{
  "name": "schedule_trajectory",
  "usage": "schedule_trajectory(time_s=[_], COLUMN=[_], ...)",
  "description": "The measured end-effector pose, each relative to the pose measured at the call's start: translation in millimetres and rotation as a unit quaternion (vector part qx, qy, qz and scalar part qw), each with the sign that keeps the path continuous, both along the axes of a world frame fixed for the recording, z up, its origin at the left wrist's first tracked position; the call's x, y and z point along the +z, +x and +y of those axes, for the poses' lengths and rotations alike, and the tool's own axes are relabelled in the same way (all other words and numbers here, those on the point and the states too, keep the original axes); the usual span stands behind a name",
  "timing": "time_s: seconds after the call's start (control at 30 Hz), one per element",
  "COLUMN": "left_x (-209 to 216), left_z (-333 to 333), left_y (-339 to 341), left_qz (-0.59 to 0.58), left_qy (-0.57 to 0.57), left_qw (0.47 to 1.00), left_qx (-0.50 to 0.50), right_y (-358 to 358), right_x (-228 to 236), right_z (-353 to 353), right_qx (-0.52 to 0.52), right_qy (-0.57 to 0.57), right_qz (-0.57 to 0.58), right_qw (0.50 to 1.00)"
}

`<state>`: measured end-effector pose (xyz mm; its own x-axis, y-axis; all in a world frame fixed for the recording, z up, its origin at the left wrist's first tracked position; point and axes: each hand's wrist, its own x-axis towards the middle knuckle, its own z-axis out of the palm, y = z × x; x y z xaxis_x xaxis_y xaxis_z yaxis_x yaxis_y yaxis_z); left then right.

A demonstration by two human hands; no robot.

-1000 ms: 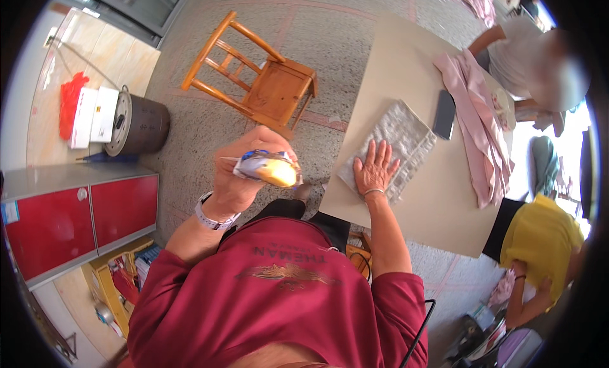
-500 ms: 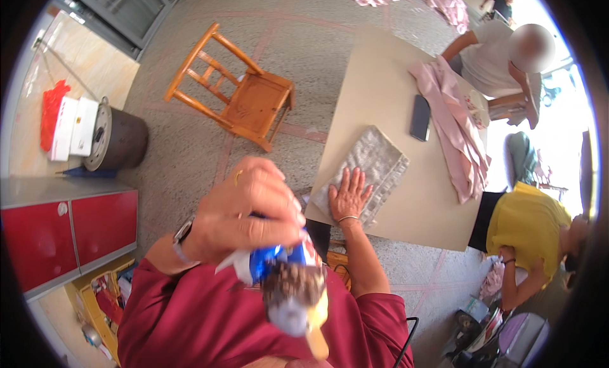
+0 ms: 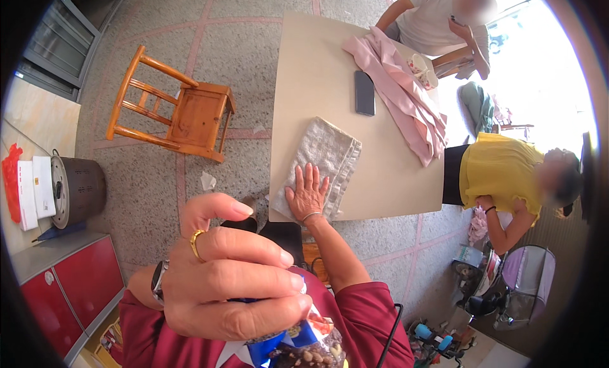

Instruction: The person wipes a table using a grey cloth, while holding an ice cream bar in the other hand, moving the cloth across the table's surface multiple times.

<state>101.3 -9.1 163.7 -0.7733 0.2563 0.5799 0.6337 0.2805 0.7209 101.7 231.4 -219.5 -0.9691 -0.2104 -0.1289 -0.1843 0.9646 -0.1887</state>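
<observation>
Close in front of me, my left hand (image 3: 238, 273), with a gold ring and a wristwatch (image 3: 158, 282), has its fingers curled around a blue and white wrapper (image 3: 269, 348). Out of the wrapper comes a chocolate-coated ice cream bar (image 3: 311, 355) with nut pieces, cut off by the lower edge. The index finger is bent and lifted away from the others. Farther right, my right hand (image 3: 307, 195) lies flat, fingers spread, on a folded grey towel (image 3: 327, 153). That towel rests at the near left corner of the beige table (image 3: 304, 63).
On the table are a dark phone (image 3: 364, 93), pink cloth (image 3: 406, 95) and a patterned cup (image 3: 424, 72). A wooden chair (image 3: 200, 117) stands left. Two people, in a white shirt (image 3: 422, 19) and a yellow top (image 3: 498, 168), are at the table's far and right sides.
The view has shifted, so the table and chair appear farther left. My left hand and the ice cream bar have come lower and nearer; its stick is now out of sight. My right hand stays on the towel.
</observation>
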Motion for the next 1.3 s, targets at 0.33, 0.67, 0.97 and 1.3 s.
schedule_trajectory(time_s=[0.33, 0.67, 0.97, 1.3], left_x=[-12.2, -73.8, -140.9, -181.9], left_z=[13.9, 63.4, 114.6, 124.3], left_y=[11.8, 59.2, 101.9, 125.6], left_qz=[0.004, 0.03, 0.048, 0.026], left_qy=[0.019, 0.03, 0.028, 0.022], left_qw=[1.0, 0.999, 0.997, 0.999], left_qx=[-0.008, 0.033, 0.057, 0.042], right_y=[0.4, -13.6, -13.8, -25.9], right_x=[-1.7, -37.6, -77.5, -86.3], right_z=[-2.6, 21.8, 54.5, 92.2], right_qx=[0.019, 0.063, 0.103, 0.115], right_qy=[-0.01, -0.031, -0.05, 0.003], right_qz=[0.01, 0.058, 0.098, 0.08], right_qw=[1.0, 0.996, 0.989, 0.99])
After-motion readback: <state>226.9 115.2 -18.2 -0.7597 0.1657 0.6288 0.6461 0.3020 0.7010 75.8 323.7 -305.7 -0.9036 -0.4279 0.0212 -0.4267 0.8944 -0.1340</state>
